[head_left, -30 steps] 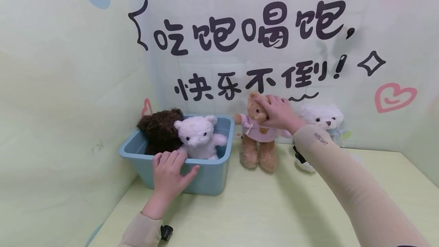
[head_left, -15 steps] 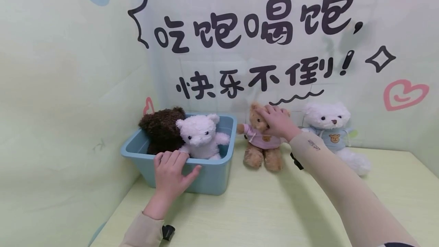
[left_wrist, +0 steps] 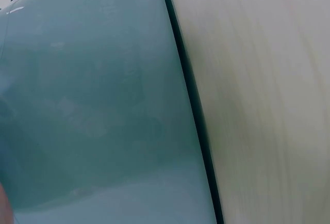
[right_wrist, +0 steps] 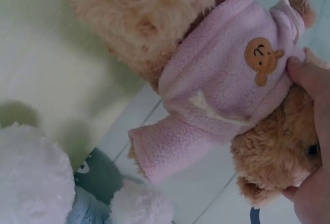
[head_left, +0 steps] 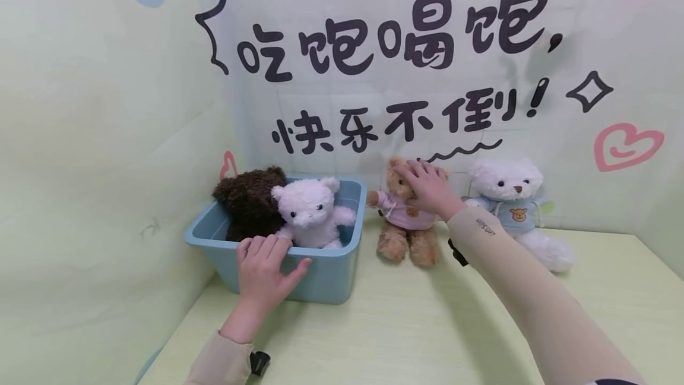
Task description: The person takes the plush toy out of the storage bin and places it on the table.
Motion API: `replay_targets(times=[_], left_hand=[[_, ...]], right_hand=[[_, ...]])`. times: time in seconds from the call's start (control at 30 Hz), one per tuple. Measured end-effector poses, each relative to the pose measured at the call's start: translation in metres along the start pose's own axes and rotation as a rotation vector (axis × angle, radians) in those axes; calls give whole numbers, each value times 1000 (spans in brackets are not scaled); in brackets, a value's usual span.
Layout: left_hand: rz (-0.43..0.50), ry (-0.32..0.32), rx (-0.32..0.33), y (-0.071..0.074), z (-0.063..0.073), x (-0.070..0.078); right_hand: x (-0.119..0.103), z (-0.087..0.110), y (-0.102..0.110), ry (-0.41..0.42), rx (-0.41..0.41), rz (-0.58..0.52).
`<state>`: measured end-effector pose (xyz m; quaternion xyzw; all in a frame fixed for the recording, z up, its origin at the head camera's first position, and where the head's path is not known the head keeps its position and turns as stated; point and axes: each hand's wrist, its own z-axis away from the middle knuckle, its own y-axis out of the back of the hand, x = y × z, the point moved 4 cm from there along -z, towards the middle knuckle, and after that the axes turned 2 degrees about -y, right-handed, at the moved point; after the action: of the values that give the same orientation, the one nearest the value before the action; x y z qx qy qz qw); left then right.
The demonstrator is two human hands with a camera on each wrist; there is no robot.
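Note:
In the head view, my left hand [head_left: 269,269] grips the near rim of a blue plastic bin [head_left: 326,275], its fingers hooked over the edge and the thumb outside. A dark brown plush bear [head_left: 251,201] and a small white teddy bear [head_left: 309,210] are inside the bin. My right hand [head_left: 433,188] holds the head of a tan teddy bear [head_left: 398,242] in a pink hoodie, which sits on the table right of the bin. Thumb and fingers clasp the head from both sides in the right wrist view. In the left wrist view, the bin wall [left_wrist: 98,100] fills most of the frame.
A white teddy bear [head_left: 513,180] in a blue hoodie sits at the back right, partly behind my right forearm. The pale wooden table [head_left: 406,325] meets a printed backdrop [head_left: 342,5] behind and a cloth wall [head_left: 96,195] on the left.
The tan teddy bear has come down from an upright pose to sitting, with my right hand lowering on its head. My left hand stays on the bin rim. The view shifted slightly.

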<state>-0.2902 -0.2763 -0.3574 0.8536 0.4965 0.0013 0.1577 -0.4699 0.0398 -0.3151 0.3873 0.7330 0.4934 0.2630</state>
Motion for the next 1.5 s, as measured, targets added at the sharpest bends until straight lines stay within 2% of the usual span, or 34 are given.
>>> replay_targets(times=[0.2,0.47,0.67,0.9,1.0,1.2,1.5], left_hand=[[-1,-2,-3,1,0,1],[-7,0,6,7,-1,9],[-16,17,-1,12,0,14],[-34,22,-5,18,0,18],[-36,18,-7,20,0,20],[-34,18,-22,20,-1,26],[-37,21,-39,20,-1,23]], right_hand=[[0,2,-3,28,35,30],[3,10,-5,63,29,67],[4,11,5,83,41,68],[-2,7,27,92,-2,45],[-11,1,40,91,-19,12],[-40,-14,65,98,-112,-53],[-99,-48,79,186,-200,-78]])
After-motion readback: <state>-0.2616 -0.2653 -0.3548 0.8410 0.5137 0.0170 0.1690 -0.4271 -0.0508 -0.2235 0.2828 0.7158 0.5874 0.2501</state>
